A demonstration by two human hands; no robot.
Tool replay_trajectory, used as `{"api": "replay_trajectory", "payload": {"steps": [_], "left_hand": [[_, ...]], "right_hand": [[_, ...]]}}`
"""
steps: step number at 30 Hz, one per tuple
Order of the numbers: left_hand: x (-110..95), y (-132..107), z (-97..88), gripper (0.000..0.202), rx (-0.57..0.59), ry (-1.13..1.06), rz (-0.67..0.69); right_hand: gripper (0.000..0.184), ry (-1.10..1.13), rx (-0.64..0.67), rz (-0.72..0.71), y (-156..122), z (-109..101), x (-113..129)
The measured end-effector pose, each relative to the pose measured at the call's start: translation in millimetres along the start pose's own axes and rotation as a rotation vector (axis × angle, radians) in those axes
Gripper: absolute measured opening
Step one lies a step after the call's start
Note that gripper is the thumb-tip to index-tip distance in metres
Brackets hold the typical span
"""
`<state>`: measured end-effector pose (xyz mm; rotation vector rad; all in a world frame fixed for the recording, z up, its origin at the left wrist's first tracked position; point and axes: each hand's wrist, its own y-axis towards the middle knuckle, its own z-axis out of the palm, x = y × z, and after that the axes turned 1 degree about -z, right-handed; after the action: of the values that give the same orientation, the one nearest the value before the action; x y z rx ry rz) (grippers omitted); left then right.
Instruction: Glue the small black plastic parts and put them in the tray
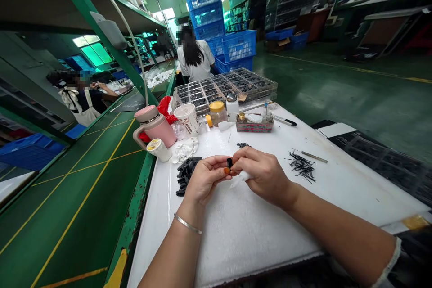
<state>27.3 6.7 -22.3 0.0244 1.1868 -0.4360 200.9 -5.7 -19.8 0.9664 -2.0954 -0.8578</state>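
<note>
Nearest to us, two bare forearms reach in from the bottom edge, the left one wearing a thin silver bracelet [187, 224]. They meet over a white worktop [236, 229]. There the left hand [202, 180] pinches a small black part [229, 162] between thumb and fingertips, just above the surface. The right hand [265, 175] closes its fingertips on the top of the same part. We judge it is held up between both hands so each can work on it. A white scrap [240, 179] pokes from under the right palm; we cannot tell what it is. Just left of the part lies a pile of black parts [186, 172], and to its right, well apart, a scatter of black pins [301, 166]. Both seem to be kept within easy reach. Beyond the part stand a pink mug [155, 127], cups and jars, and farther back compartment trays [222, 87] whose contents are too small to make out. Far left of the part runs a green conveyor [84, 180]. A co-worker [195, 56] stands beyond the trays, back turned. The part's shape is mostly hidden by the fingers.
</note>
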Motion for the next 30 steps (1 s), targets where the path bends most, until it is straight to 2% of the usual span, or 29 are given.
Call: {"api": "replay_trajectory", "payload": {"steps": [4,10,14,16,19,22,24,27,30], "left_hand": [[0.2,0.2,-0.2,0.027,0.000,0.002,0.019],[-1.0,-1.2,-1.3,0.026,0.014,0.014,0.029],[-3.2,-3.2,-2.8,0.026,-0.070,0.077,0.061],[-4.3,-3.7,-3.1,0.025,-0.086,0.120,0.077],[-5.2,-3.8,-3.2,0.025,-0.066,0.166,0.092],[-4.8,-3.4,-3.8,0.024,-0.079,0.203,0.115],[-4.2,-2.9,-4.5,0.024,-0.106,0.225,0.127],[-3.8,-2.1,-5.1,0.024,-0.132,0.242,0.137],[-3.9,-1.9,-4.6,0.024,-0.132,0.263,0.136]], "right_hand": [[0.022,0.139,0.017,0.107,2.3,-1.0,-2.9],[0.016,0.269,0.031,0.297,8.4,-5.3,-7.8],[0.018,0.447,0.052,0.565,7.6,-9.2,-15.8],[0.027,0.560,0.045,0.674,6.7,-11.8,-19.6],[0.041,0.540,0.015,0.681,7.7,-17.5,-22.4],[0.041,0.481,0.037,0.659,11.0,-24.6,-22.6],[0.038,0.529,0.022,0.676,12.9,-29.2,-22.2],[0.035,0.553,-0.084,0.713,14.4,-35.1,-20.5],[0.033,0.510,-0.213,0.685,14.5,-38.4,-17.2]]}}
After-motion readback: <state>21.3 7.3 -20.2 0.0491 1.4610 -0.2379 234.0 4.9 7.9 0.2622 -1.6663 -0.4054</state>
